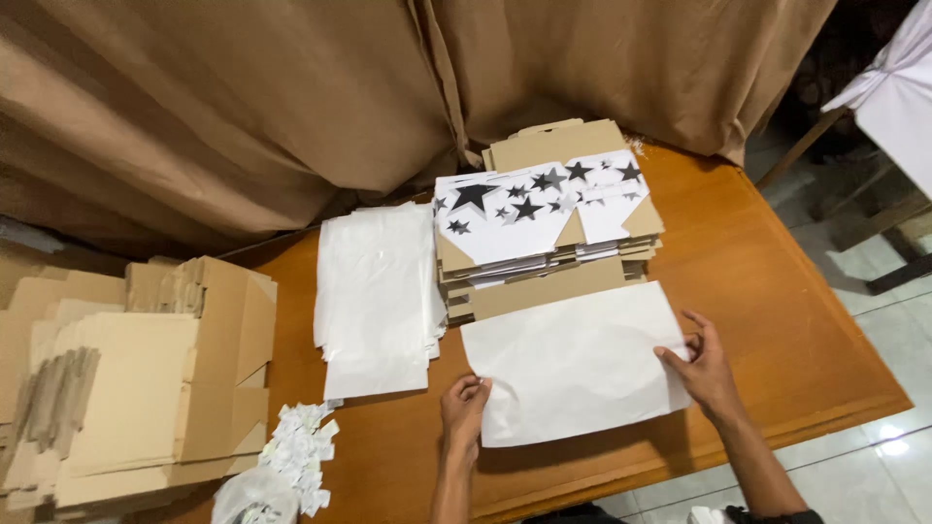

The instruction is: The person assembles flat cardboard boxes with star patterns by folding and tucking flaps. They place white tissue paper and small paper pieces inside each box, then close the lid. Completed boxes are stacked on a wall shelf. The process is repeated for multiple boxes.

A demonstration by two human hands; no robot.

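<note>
A white sheet of paper (573,364) lies flat on the wooden table (786,320) in front of me. My left hand (464,408) pinches its near left corner. My right hand (704,364) grips its right edge with fingers curled over the paper. Just beyond the sheet sits a stack of flat cardboard box blanks (549,228), white with black stars on top.
A pile of white paper sheets (374,296) lies left of the box stack. Folded brown cardboard boxes (136,378) are heaped at the far left. Small white paper scraps (301,456) sit near the front edge. A brown curtain (291,107) hangs behind the table; tiled floor lies right.
</note>
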